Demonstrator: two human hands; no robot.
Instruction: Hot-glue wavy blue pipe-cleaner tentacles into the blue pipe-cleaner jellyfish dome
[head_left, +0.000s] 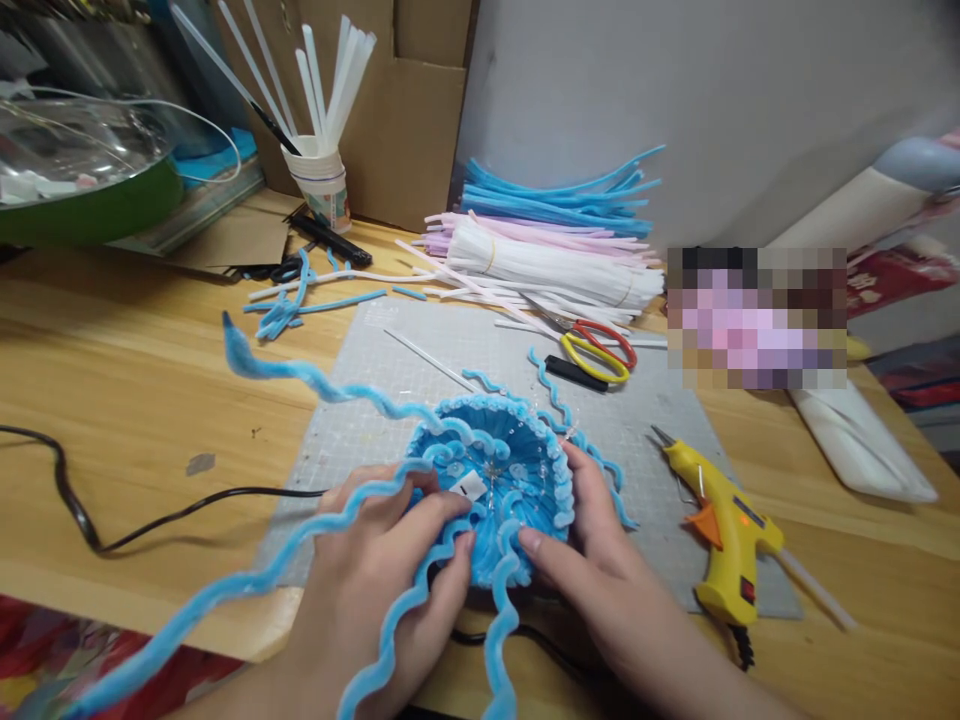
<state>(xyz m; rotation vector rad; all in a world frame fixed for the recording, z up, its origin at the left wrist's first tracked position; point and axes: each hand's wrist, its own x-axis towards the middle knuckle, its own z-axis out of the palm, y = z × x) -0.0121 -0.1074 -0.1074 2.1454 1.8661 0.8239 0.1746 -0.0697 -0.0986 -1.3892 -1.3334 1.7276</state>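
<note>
A blue pipe-cleaner dome (536, 455) faces me with its hollow side, its rim thick and fuzzy. Wavy blue pipe-cleaner strands (300, 535) come out of it toward me and to the left. Inside, near the middle, sits a small white tag (469, 487). My left hand (390, 560) holds the left side, thumb and a finger pressed close to one strand's inner end. On the right rim my right hand (600, 570) has its fingers behind and its thumb on the front edge, by another strand. The fingertips behind the dome are hidden.
At right a yellow glue gun (724, 530) lies on the grey cutting mat (360, 360), with scissors (600, 345) behind. Farther back are pipe-cleaner bundles (547, 260) and a paper cup (319, 185) of white sticks. A black cord (202, 495) crosses the left side.
</note>
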